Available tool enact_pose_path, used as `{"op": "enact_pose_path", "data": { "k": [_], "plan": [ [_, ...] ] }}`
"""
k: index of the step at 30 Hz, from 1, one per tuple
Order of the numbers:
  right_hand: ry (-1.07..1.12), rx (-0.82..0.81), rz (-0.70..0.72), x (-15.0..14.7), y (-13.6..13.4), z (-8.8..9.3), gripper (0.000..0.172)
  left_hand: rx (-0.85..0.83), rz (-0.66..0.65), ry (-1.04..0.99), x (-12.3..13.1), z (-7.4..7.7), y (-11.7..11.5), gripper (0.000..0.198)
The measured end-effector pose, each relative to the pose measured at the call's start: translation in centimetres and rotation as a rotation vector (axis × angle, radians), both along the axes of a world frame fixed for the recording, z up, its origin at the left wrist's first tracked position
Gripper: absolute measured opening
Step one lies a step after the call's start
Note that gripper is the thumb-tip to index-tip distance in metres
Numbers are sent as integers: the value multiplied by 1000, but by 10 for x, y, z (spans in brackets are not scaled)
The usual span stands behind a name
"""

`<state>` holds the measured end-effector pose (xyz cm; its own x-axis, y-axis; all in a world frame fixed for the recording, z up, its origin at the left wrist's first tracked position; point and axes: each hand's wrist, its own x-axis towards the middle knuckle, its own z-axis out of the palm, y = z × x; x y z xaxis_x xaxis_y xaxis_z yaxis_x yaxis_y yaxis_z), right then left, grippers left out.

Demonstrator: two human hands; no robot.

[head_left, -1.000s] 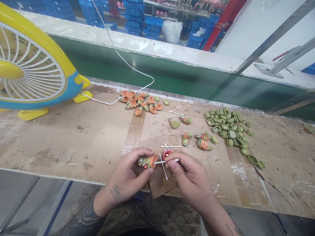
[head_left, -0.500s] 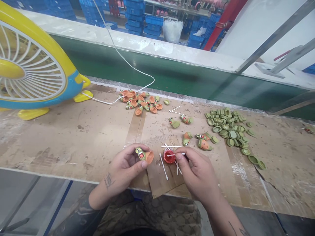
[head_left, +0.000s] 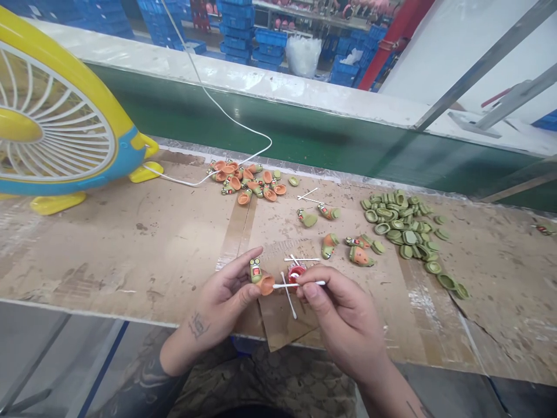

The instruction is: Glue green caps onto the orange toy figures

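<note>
My left hand (head_left: 221, 299) pinches a small orange and green toy figure (head_left: 260, 276) with its orange open end turned to the right. My right hand (head_left: 343, 322) grips a white cotton swab (head_left: 300, 284) whose tip reaches the figure's orange rim. A small red cap (head_left: 296, 272) sits on the table just behind the swab. More swabs (head_left: 289, 296) lie loose on the cardboard between my hands.
A heap of orange toy figures (head_left: 248, 181) lies at the back, a heap of green caps (head_left: 402, 223) at the right, and a few assembled figures (head_left: 343, 241) in between. A yellow and blue fan (head_left: 56, 116) stands left with its white cord (head_left: 226, 116). A green conveyor belt (head_left: 304, 136) runs behind.
My right hand drew the swab back from the red cap and brought its tip to the figure. My left hand turned the figure more upright.
</note>
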<state>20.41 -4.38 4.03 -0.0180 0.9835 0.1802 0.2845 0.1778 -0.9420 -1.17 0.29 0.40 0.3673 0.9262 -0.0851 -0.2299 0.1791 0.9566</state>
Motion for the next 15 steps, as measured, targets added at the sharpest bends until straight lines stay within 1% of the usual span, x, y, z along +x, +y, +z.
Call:
{"op": "enact_pose_path", "data": {
  "k": [4, 9, 15],
  "plan": [
    [-40, -8, 45, -5, 2, -4, 13, 0, -12, 33, 0, 0, -1, 56],
    [-99, 37, 39, -5, 7, -3, 15, 32, -3, 105, -1, 1, 0, 59],
    [-92, 115, 97, -4, 6, -1, 14, -2, -7, 48, 0, 3, 1, 54]
  ]
}}
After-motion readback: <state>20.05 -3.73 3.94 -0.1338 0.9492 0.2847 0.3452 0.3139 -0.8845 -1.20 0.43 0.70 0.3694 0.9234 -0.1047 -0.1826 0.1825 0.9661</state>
